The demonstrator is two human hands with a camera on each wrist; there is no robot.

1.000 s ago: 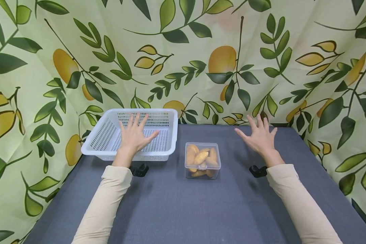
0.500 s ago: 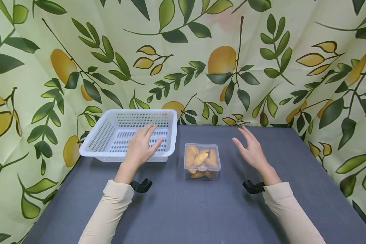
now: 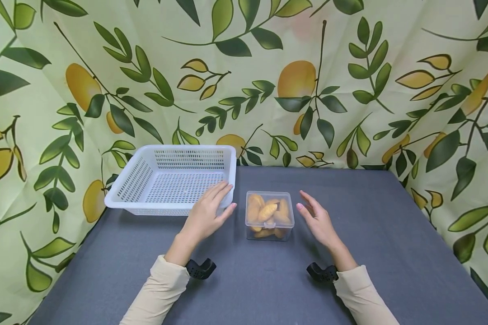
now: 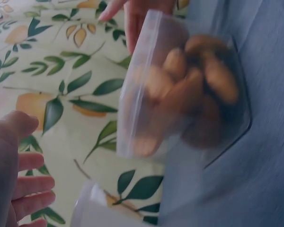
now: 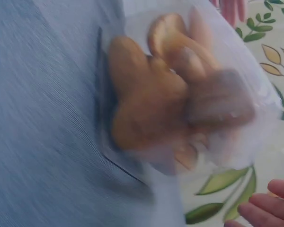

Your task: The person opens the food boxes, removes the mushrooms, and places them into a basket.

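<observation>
A clear plastic box (image 3: 269, 215) with a lid, filled with golden-brown pastries, sits mid-table; both wrist views show it blurred, as the box (image 4: 184, 90) and the box (image 5: 180, 90). My left hand (image 3: 209, 211) hovers just left of the box, fingers straight, holding nothing. On the other side my right hand (image 3: 317, 219) is also flat and apart from the box. The left hand's fingers (image 4: 19, 189) show at the edge of its wrist view.
A white perforated plastic basket (image 3: 132, 185), with nothing in it, stands at the back left of the grey tabletop (image 3: 370, 234). A leaf-and-lemon patterned cloth (image 3: 244, 76) walls in the back and both sides.
Both hands came down and inward from the table's far part. The left hand left the basket, and each now flanks the pastry box.
</observation>
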